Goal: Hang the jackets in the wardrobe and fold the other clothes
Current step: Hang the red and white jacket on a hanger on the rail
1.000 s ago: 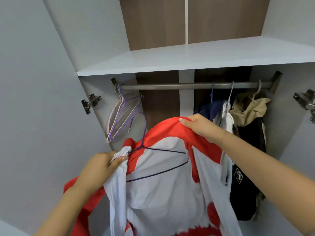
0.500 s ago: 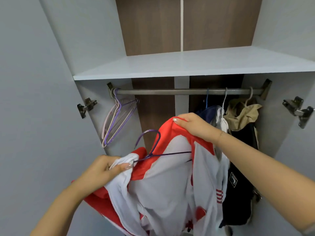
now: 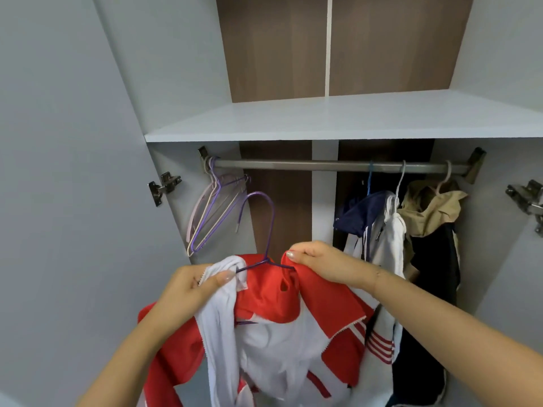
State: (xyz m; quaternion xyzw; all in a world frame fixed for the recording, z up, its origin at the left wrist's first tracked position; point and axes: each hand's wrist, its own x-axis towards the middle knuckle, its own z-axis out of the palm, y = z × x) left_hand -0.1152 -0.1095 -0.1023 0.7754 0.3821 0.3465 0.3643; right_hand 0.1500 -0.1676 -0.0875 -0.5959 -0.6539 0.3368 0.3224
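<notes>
A red and white jacket point(image 3: 273, 324) hangs between my hands on a purple wire hanger point(image 3: 266, 227), whose hook stands free below the wardrobe rail point(image 3: 317, 165). My left hand point(image 3: 194, 286) pinches the jacket's white front edge at the left side of the hanger. My right hand point(image 3: 323, 264) grips the red shoulder fabric at the right side. The hanger's lower bar is mostly hidden inside the jacket.
Several empty hangers point(image 3: 211, 210) hang at the rail's left end. A navy jacket point(image 3: 358, 212), a white garment point(image 3: 390, 239) and a beige and black jacket point(image 3: 432, 230) hang at the right. A white shelf point(image 3: 338, 118) lies above the rail. Open doors point(image 3: 67, 201) flank both sides.
Both hands have drawn together at the hanger's neck, pulling the jacket's shoulders over it. The hook now stands upright and the jacket hangs bunched below. The view has tilted upward.
</notes>
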